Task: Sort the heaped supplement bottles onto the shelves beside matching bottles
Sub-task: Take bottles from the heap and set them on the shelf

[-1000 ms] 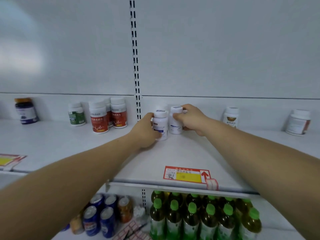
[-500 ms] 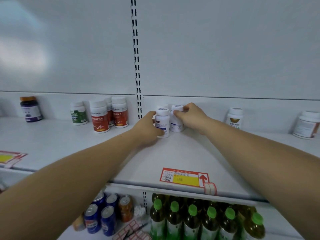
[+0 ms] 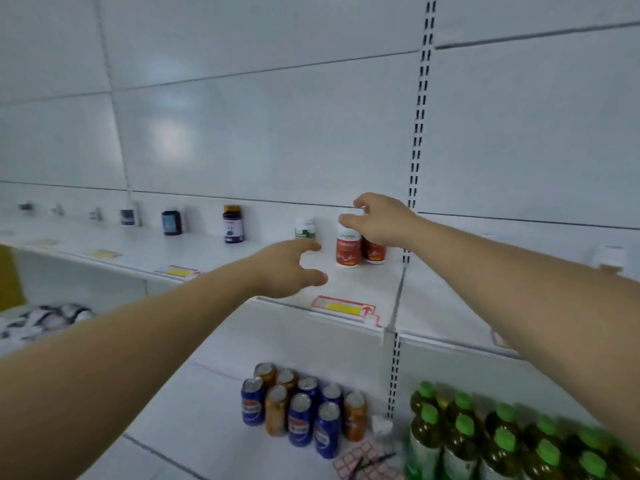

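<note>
Supplement bottles stand in a loose row along the back of a white shelf, upright and spaced apart. Largest among what shows is the white back wall, with a slotted upright running down it. Both bare arms reach in over the shelf. Below, on the lower shelf, sits a cluster of drink cans, blue and orange, and to their right a group of green-capped bottles, partly blurred.

On the upper shelf, two red-labelled bottles stand touching each other just left of the slotted upright. A green-labelled bottle stands near them to the left, then a dark bottle with an orange cap, then a dark blue jar and smaller, blurred items further left.

The right hand hangs over the tops of the red-labelled bottles, fingers spread and bent, holding nothing; whether a fingertip touches a cap I cannot tell. The left hand is low over the shelf in front of the green-labelled bottle, fingers loosely apart, empty. A red and yellow price tag lies on the shelf's front edge beneath the hands.
</note>
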The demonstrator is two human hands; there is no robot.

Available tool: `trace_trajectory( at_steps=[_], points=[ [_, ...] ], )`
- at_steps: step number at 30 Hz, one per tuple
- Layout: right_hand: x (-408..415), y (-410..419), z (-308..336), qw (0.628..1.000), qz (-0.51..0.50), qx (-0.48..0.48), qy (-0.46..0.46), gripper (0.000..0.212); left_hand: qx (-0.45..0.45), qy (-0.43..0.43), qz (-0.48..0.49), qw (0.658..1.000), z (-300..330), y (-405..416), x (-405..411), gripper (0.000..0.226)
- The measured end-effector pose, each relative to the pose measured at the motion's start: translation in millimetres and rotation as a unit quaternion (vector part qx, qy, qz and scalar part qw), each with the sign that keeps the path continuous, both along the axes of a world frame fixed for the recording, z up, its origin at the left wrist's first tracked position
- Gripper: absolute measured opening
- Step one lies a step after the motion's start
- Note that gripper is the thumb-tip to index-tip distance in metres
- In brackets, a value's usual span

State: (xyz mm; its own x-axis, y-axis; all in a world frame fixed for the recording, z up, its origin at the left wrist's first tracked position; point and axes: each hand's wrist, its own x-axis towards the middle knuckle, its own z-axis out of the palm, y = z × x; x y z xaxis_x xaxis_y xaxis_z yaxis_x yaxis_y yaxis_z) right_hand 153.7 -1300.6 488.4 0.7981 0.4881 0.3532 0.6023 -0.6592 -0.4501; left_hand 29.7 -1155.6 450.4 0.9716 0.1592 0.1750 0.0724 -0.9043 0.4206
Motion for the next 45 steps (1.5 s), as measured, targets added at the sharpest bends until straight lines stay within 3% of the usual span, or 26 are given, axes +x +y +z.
trace_trajectory(
  at_steps=[6,10,17,26,34,45],
  points=[
    [-112.1,182.9,-12.8,0.987,0.145,-0.058,-0.033,0.064,0.047,0.007,0.093,0.995,-19.9,144.8,-133.2,0.062],
    [-186.6,297.3,-39.4,0.966,0.238,-0.092,-0.032,0.065,0.060,0.068,0.168,0.982,-56.8,230.9,-216.5,0.063],
    [-259.2,460.3,-103.3,0.929,0.333,-0.164,-0.003,0.060,0.019,0.123,0.249,0.961,-118.3,367.3,-301.7,0.065],
    [-211.4,652.9,-190.2,0.923,0.330,-0.195,0.035,0.053,-0.033,0.161,0.295,0.941,-191.5,554.1,-276.9,0.063],
    [-165.0,822.8,-214.3,0.925,0.291,-0.225,0.095,0.063,-0.110,0.172,0.315,0.927,-217.9,729.3,-250.5,0.064],
    [-153.0,1062.2,-276.9,0.943,0.224,-0.201,0.144,0.053,-0.087,0.201,0.244,0.945,-265.6,997.9,-235.5,0.064]
  ],
)
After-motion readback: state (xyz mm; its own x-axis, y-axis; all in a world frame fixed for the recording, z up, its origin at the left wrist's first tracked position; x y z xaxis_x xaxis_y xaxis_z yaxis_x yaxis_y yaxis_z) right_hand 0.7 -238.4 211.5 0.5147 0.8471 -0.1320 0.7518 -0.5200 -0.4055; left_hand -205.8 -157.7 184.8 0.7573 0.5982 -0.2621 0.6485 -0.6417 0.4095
